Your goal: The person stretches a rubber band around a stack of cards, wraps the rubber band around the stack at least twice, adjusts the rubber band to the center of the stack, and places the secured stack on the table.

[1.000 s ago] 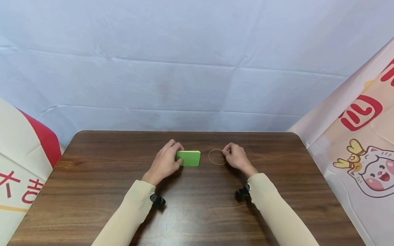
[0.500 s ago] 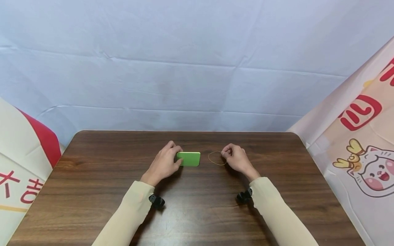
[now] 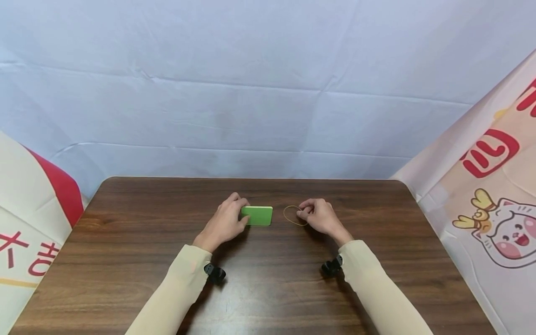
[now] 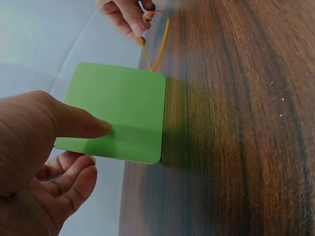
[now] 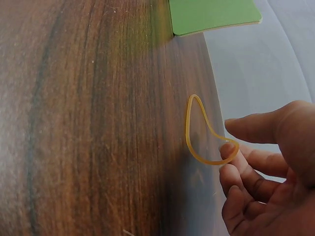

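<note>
My left hand [image 3: 224,221] holds a small stack of green cards [image 3: 259,216] on edge on the table, thumb on the near face and fingers behind. The cards have rounded corners and a pale edge; in the left wrist view the thumb [image 4: 86,123] lies flat across the green face. To the right, my right hand [image 3: 322,216] holds a thin yellow rubber band [image 5: 188,128]. The band loops round a fingertip of the curled fingers, while the thumb [image 5: 256,129] stands a little apart from it. Its free loop points toward the cards, with a gap between them.
Brown wood-grain table [image 3: 268,288] lies under both hands, its far edge close behind them. A pale cloth [image 3: 234,93] hangs behind the table. Printed cloths with red characters and a cartoon cat [image 3: 511,228] hang at the sides. Each wrist carries a small black camera [image 3: 215,273].
The right hand's fingers have shifted slightly on the rubber band, and its fingertips reach a little further left. The left hand and the green cards stay almost in place.
</note>
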The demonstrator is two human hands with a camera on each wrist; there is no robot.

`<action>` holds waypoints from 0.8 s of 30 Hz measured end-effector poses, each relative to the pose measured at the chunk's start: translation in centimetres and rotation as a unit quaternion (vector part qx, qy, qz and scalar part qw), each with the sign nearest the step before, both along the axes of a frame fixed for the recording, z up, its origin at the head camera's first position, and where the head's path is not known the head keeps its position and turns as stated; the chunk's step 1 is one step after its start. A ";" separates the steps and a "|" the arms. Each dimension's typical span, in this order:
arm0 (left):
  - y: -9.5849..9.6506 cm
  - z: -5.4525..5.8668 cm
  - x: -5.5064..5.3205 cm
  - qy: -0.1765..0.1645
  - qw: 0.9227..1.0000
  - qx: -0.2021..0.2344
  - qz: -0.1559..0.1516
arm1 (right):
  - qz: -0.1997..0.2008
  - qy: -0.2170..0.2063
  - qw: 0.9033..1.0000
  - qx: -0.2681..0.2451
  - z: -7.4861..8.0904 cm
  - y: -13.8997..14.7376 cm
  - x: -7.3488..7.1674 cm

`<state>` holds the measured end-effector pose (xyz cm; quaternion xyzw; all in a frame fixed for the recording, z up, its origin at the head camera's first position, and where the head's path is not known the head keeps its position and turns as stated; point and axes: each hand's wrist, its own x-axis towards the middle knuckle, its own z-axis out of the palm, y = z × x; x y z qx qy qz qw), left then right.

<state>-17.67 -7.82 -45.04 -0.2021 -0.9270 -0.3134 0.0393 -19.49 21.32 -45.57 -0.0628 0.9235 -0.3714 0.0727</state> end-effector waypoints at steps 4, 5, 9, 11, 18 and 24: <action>0.0 0.0 -0.1 0.001 1.000 0.000 -0.002 | 0.009 -0.013 1.000 -0.003 0.1 0.0 0.1; 0.0 0.0 -0.1 0.001 1.000 0.000 -0.003 | 0.011 -0.017 1.000 -0.003 0.1 0.1 0.1; -0.2 0.0 -0.1 -0.002 1.000 0.003 -0.005 | 0.016 -0.029 0.999 0.000 0.1 0.2 0.2; -0.4 -0.1 -0.2 -0.002 1.000 0.009 -0.004 | 0.020 -0.027 0.999 0.004 0.0 0.3 0.2; -0.7 -0.3 -0.4 -0.014 0.999 0.039 -0.008 | 0.027 -0.019 0.999 -0.006 -0.2 0.4 0.4; -0.7 -0.5 -0.6 -0.038 0.998 0.056 -0.009 | 0.029 -0.019 0.999 -0.039 0.0 0.3 0.7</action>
